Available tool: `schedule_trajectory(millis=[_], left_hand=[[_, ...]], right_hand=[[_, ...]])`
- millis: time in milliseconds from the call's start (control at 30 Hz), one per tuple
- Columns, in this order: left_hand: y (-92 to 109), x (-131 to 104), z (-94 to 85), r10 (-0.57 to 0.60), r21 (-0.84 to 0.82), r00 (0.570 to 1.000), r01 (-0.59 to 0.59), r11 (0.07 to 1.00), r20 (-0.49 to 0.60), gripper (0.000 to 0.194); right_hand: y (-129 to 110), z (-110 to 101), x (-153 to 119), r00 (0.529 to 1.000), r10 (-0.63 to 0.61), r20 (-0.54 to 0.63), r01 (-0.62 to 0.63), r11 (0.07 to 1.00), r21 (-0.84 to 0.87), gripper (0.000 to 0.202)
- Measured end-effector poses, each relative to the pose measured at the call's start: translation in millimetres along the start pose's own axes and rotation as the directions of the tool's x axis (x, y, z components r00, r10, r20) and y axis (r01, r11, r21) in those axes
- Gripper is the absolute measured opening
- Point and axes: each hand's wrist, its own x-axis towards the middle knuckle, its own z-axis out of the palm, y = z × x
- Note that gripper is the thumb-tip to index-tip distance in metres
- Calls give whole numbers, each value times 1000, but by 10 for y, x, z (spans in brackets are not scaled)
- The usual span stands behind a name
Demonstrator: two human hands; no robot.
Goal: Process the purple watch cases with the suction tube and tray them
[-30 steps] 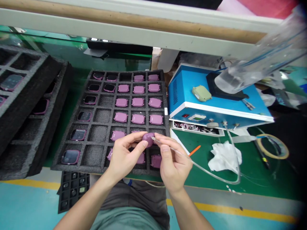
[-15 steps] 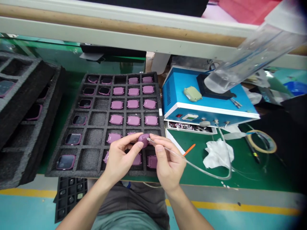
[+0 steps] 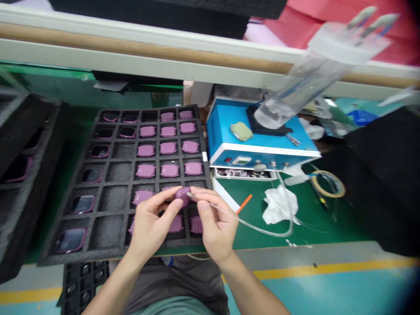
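Note:
A small purple watch case [image 3: 183, 197] is pinched between the thumb and fingers of my left hand [image 3: 152, 221], above the front part of a black foam tray [image 3: 113, 258]. My right hand [image 3: 218, 223] is closed on a clear thin tube [image 3: 256, 228], whose tip meets the right side of the case. That tube curves right and up to the front of a blue machine [image 3: 229, 118]. Purple cases [image 3: 169, 170] lie in the tray's right columns; ones with dark screens [image 3: 71, 239] fill the left column. Several compartments between them are bare foam.
Stacked foam trays [image 3: 42, 175] stand at the left. A pale green case [image 3: 242, 131] and a clear cylinder [image 3: 278, 105] are on the machine. Nearby are a parts drawer [image 3: 246, 174], an orange stick [image 3: 244, 204], crumpled white tissue [image 3: 280, 203] and a tape roll [image 3: 339, 192].
The whole scene has shifted left in the picture as the head camera turned. Both hands keep the same hold on the case and the tube.

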Motion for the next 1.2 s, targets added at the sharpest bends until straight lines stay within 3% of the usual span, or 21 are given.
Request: schedule_trajectory(millis=[333,867,1200], left_hand=[[-24,64,6,-18,85,996,25,996,-83,42],[-33,97,-18,-38,199,990,65,978,-136,38],[19,91,15,-55,147,988,76,986,-146,41]], right_hand=[[33,38,121,996,-84,-12,84,996,29,16],[64,52,141,999,-48,-1,47,988,149,17],[65,31,130,999,-43,12,41,988,151,18]])
